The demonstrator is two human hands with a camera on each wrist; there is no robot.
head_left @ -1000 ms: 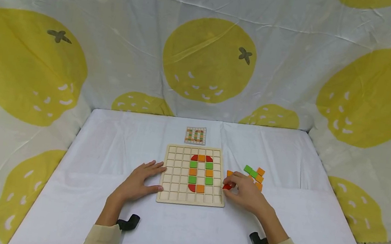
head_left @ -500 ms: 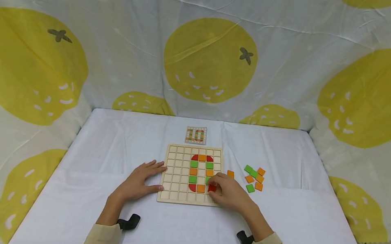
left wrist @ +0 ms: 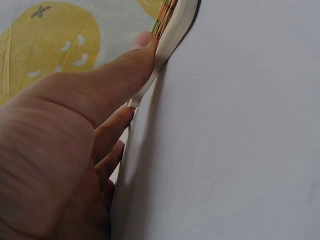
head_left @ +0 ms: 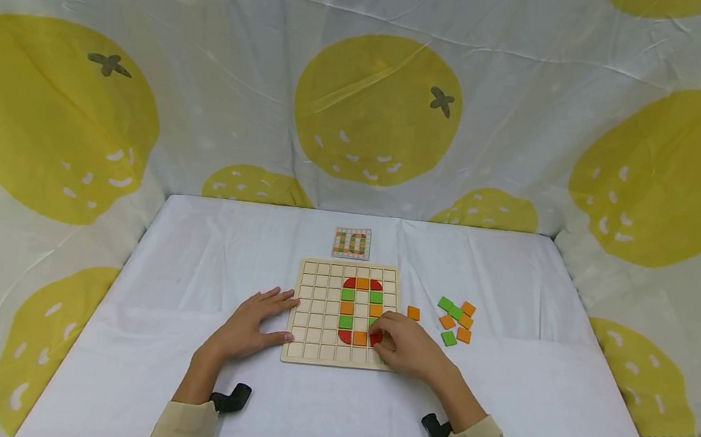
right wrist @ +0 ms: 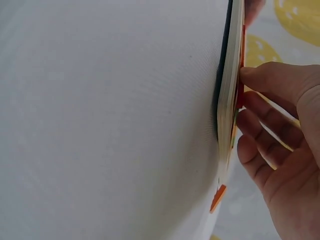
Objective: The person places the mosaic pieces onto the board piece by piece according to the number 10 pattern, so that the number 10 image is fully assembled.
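A square wooden grid board (head_left: 317, 317) lies on the white cloth. Orange, green and red tiles sit in its cells as an upright ring with rounded red corners. My right hand (head_left: 412, 346) is over the board's right side, thumb and fingertips pinching a red tile (head_left: 376, 338) at the ring's lower right corner. In the right wrist view the thumb is on that red tile (right wrist: 240, 95) at board level; whether it lies fully in its cell cannot be told. My left hand (head_left: 251, 325) rests against the board's left edge with fingers spread, its thumb (left wrist: 135, 60) touching the rim.
A small printed pattern card (head_left: 352, 243) lies behind the board. One orange tile (head_left: 413, 313) sits just right of the board. Farther right are several loose tiles, among them a green tile (head_left: 449, 338) and an orange tile (head_left: 464, 334). A lemon-print curtain (head_left: 377, 119) stands behind.
My right hand has carried the red tile leftward from beside the board to the ring's lower right corner, uncovering loose tiles. In the last half second it shifted only slightly. The left hand stayed put.
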